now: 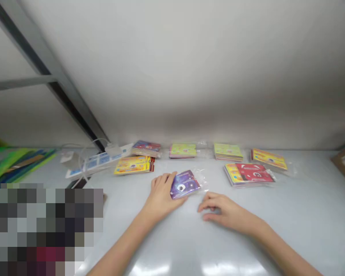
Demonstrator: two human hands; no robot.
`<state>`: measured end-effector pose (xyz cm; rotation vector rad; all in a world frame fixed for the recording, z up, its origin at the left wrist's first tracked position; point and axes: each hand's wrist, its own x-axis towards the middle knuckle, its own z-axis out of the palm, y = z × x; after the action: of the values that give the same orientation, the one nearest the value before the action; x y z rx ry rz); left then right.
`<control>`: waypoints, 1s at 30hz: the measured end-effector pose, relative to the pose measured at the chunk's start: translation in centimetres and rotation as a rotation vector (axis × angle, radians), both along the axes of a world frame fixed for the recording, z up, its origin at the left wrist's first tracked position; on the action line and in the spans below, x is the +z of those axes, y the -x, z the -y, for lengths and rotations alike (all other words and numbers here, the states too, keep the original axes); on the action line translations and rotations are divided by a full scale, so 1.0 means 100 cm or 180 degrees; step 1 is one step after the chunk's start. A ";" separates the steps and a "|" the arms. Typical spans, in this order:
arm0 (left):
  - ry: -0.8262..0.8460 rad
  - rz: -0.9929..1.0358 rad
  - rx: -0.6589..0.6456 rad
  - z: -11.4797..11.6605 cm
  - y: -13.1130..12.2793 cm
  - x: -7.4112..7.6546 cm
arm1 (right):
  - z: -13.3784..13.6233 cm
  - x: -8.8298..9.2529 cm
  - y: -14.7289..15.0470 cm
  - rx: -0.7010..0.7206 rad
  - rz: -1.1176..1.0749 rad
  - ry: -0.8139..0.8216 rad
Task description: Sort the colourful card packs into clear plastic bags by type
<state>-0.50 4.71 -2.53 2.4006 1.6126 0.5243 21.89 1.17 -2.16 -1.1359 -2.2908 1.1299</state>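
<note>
My left hand (pixel 162 193) grips the left end of a purple card pack (pixel 185 184) printed with a white eye shape. Fingers lie along its far side and the thumb along its near edge. Clear plastic bagging (pixel 201 180) sticks out past the right end of the pack. Just right of and below that plastic, my right hand (pixel 222 211) hovers over or rests on the table, which of the two I cannot tell. Its fingers are loosely bent, with a gap to the thumb and nothing between them.
Along the wall lie bagged card packs: a dark one (pixel 146 148), two green ones (pixel 183 150) (pixel 229 151) and a yellow one (pixel 269 158). Nearer are a yellow stack (pixel 133 165) and a red-and-yellow pack (pixel 250 173). A white cable (pixel 82 161) crosses a blue-and-white sheet (pixel 105 159) at left.
</note>
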 end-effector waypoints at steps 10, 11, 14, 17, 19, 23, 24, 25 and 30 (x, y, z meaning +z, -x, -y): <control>0.0010 0.0005 -0.0020 0.000 0.000 -0.002 | -0.001 0.001 -0.007 0.0077 0.0011 0.0147; 0.0012 0.0008 -0.0020 0.000 0.000 -0.001 | -0.001 0.001 -0.008 0.0083 0.0046 0.0160; 0.0016 0.0008 -0.0034 0.000 0.000 0.000 | -0.001 0.001 -0.009 0.0022 0.0204 0.0127; 0.0002 0.0001 -0.0061 0.000 0.000 0.000 | 0.000 0.001 -0.008 -0.0125 0.0269 0.0186; -0.0012 -0.0002 -0.0076 -0.001 0.000 -0.001 | 0.000 0.003 -0.007 -0.0214 0.0177 0.0392; -0.0028 0.0029 -0.0173 0.000 0.001 -0.002 | -0.002 0.009 -0.008 -0.0502 -0.0347 0.0478; -0.0022 0.0042 -0.0226 0.000 0.001 -0.001 | -0.003 0.010 -0.008 -0.0704 -0.0520 0.0346; -0.0008 0.0053 -0.0291 0.001 0.001 -0.001 | -0.005 0.009 -0.009 -0.0927 -0.0687 0.0199; 0.0084 0.0095 -0.0563 0.006 -0.001 0.005 | -0.012 0.006 -0.015 -0.1718 -0.0927 -0.0476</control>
<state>-0.37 4.13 -2.05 2.4727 1.3695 0.5003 23.40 2.32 -1.61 -1.3195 -1.6727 0.8312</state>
